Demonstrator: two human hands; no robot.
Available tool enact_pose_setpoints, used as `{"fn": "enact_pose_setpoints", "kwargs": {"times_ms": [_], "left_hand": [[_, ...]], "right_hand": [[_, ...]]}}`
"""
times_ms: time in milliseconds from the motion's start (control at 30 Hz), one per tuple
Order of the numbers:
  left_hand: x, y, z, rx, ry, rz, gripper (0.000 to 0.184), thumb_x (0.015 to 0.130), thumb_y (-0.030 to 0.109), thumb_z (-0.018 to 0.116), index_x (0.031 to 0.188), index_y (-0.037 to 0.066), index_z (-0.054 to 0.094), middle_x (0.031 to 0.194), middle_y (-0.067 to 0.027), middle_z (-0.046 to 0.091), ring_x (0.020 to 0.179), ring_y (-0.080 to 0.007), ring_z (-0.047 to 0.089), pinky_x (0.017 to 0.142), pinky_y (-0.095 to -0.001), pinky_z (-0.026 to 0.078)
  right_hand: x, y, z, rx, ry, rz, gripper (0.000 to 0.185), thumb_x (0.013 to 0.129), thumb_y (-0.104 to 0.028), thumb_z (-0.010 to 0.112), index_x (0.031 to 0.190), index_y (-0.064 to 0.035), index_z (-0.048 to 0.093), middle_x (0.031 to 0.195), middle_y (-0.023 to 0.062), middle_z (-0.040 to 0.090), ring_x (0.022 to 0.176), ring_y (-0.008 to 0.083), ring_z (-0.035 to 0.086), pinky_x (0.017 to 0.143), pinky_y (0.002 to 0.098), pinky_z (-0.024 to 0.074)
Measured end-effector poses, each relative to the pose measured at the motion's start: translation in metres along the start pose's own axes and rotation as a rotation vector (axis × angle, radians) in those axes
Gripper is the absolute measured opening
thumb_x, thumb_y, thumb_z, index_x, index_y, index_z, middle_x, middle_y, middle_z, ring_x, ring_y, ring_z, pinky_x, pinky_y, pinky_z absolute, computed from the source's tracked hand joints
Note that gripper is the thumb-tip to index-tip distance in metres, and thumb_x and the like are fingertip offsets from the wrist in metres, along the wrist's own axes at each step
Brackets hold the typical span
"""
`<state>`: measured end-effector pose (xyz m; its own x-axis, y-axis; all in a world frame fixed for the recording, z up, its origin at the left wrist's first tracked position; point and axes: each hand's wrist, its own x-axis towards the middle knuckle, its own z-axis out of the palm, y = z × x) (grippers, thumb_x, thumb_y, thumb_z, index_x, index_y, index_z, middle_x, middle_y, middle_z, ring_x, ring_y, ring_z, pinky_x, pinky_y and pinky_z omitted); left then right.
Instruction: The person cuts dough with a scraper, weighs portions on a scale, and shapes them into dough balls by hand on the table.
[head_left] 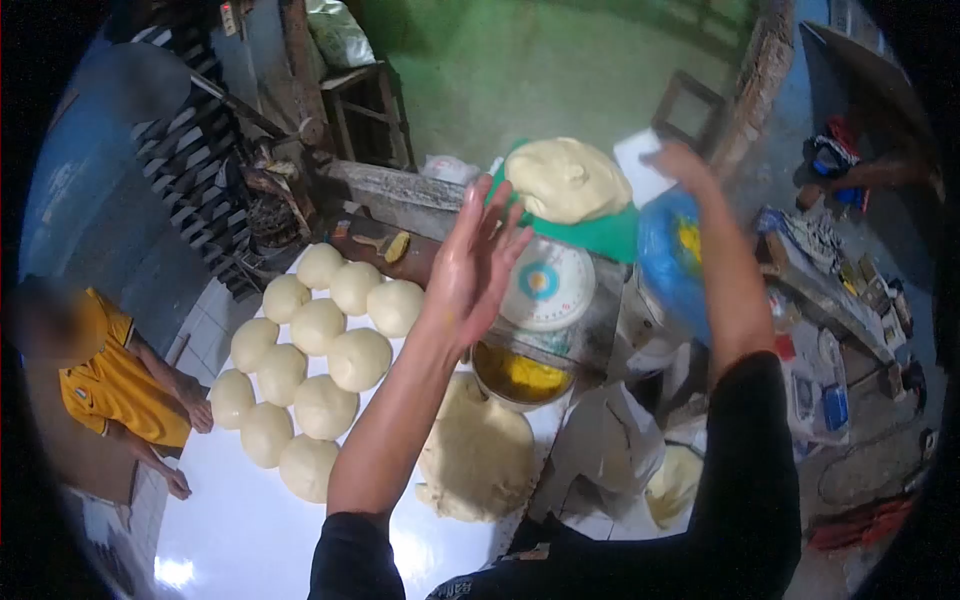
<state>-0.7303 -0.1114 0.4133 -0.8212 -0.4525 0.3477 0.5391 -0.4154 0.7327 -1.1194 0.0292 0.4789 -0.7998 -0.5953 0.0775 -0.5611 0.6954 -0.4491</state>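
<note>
At upper right, the right hand (678, 163) pinches a white scraper (637, 163) by its right side, long axis slanting steeply down rightward, free edge facing the dough (568, 180), the left hand (474, 265) with fingers apart

We are in a bakery workshop, shown by the round, pale-yellow dough balls (318, 327) on our glossy white table (250, 540) and the white, round-dialled scale (541, 283).

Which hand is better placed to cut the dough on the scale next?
Probably the right hand: it holds a white scraper beside that dough, while the left hand is open and empty.
</note>
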Motion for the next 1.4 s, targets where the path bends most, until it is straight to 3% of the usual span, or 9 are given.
{"fn": "enact_pose_setpoints", "kwargs": {"times_ms": [333, 567, 600, 800, 867, 1000, 1100, 1167, 1400], "left_hand": [[0.015, -0.029, -0.058, -0.658, 0.111, -0.057, 0.088, 0.099, 0.069, 0.048, 0.161, 0.012, 0.024, 0.162, -0.0143, 0.036, 0.148, -0.0334, 0.037, 0.122, -0.0532, 0.029], [-0.276, 0.019, -0.149, -0.739, 0.275, 0.099, 0.074, 0.102, 0.051, 0.054, 0.157, 0.006, 0.032, 0.155, -0.0173, 0.046, 0.142, -0.0350, 0.044, 0.120, -0.0542, 0.032], [-0.342, 0.033, -0.164, -0.700, 0.351, 0.123, 0.072, 0.103, 0.048, 0.055, 0.157, 0.005, 0.034, 0.154, -0.0178, 0.047, 0.141, -0.0352, 0.045, 0.120, -0.0543, 0.033], [-0.627, 0.054, -0.231, 0.522, 1.427, -0.336, 0.066, 0.098, 0.029, 0.069, 0.152, 0.000, 0.042, 0.150, -0.0231, 0.051, 0.139, -0.0372, 0.048, 0.118, -0.0555, 0.035], [-0.630, 0.031, -0.242, 2.082, 0.953, -0.620, 0.074, 0.092, 0.028, 0.077, 0.150, -0.003, 0.044, 0.149, -0.0261, 0.050, 0.139, -0.0381, 0.048, 0.117, -0.0526, 0.037], [-0.452, -0.047, -0.240, 1.256, 0.742, -0.306, 0.088, 0.084, 0.033, 0.085, 0.151, -0.005, 0.042, 0.142, -0.0263, 0.058, 0.128, -0.0308, 0.059, 0.111, -0.0411, 0.044], [-0.366, -0.157, -0.241, 1.067, 0.785, -0.585, 0.114, 0.073, 0.045, 0.091, 0.153, -0.008, 0.031, 0.139, -0.0307, 0.057, 0.124, -0.0377, 0.062, 0.106, -0.0429, 0.049], [-0.359, -0.227, -0.219, 1.520, 0.730, -0.343, 0.087, 0.072, 0.043, 0.089, 0.134, -0.002, 0.048, 0.120, -0.0318, 0.062, 0.115, -0.0430, 0.062, 0.100, -0.0499, 0.049], [-0.385, -0.208, -0.195, 1.123, 0.929, -0.564, 0.049, 0.089, 0.033, 0.076, 0.122, 0.000, 0.060, 0.096, -0.0225, 0.072, 0.092, -0.0392, 0.071, 0.082, -0.0480, 0.055]], "right_hand": [[-0.117, -0.132, 0.101, 1.252, -0.469, -0.399, 0.044, 0.097, -0.021, 0.068, 0.134, -0.0006, 0.059, 0.119, 0.0086, 0.070, 0.103, 0.0165, 0.069, 0.088, 0.0329, 0.0569], [-0.295, -0.175, 0.209, 1.546, -1.081, -0.289, 0.042, 0.098, -0.023, 0.067, 0.134, -0.0026, 0.059, 0.116, 0.0077, 0.070, 0.103, 0.0145, 0.068, 0.087, 0.0328, 0.0570], [-0.320, -0.166, 0.235, 1.517, -0.995, -0.500, 0.043, 0.097, -0.024, 0.068, 0.134, -0.0026, 0.059, 0.116, 0.0082, 0.070, 0.103, 0.0144, 0.068, 0.087, 0.0326, 0.0571], [-0.449, -0.046, 0.381, 1.240, -1.285, 0.378, 0.044, 0.095, -0.020, 0.071, 0.134, -0.0013, 0.062, 0.115, 0.0085, 0.071, 0.106, 0.0189, 0.068, 0.092, 0.0362, 0.0551], [-0.454, -0.033, 0.404, 1.176, -1.199, 0.305, 0.044, 0.095, -0.019, 0.071, 0.133, -0.0006, 0.062, 0.116, 0.0086, 0.070, 0.106, 0.0177, 0.067, 0.091, 0.0350, 0.0547], [-0.398, -0.035, 0.419, 0.676, -0.808, -0.167, 0.030, 0.096, -0.020, 0.068, 0.118, 0.0002, 0.069, 0.097, 0.0080, 0.074, 0.087, 0.0143, 0.069, 0.079, 0.0346, 0.0549], [-0.362, -0.070, 0.410, 0.409, -0.511, -0.448, 0.034, 0.091, -0.023, 0.069, 0.115, 0.0000, 0.069, 0.094, 0.0201, 0.073, 0.083, 0.0324, 0.073, 0.076, 0.0422, 0.0559], [-0.361, -0.094, 0.416, 0.120, -0.544, -0.487, 0.035, 0.091, -0.022, 0.064, 0.118, -0.0002, 0.068, 0.093, 0.0204, 0.073, 0.082, 0.0372, 0.071, 0.076, 0.0474, 0.0552], [-0.383, -0.097, 0.533, -0.080, -0.320, -0.958, 0.016, 0.086, -0.016, 0.065, 0.096, -0.0033, 0.066, 0.083, 0.0167, 0.069, 0.069, 0.0360, 0.070, 0.059, 0.0455, 0.0565]]}}
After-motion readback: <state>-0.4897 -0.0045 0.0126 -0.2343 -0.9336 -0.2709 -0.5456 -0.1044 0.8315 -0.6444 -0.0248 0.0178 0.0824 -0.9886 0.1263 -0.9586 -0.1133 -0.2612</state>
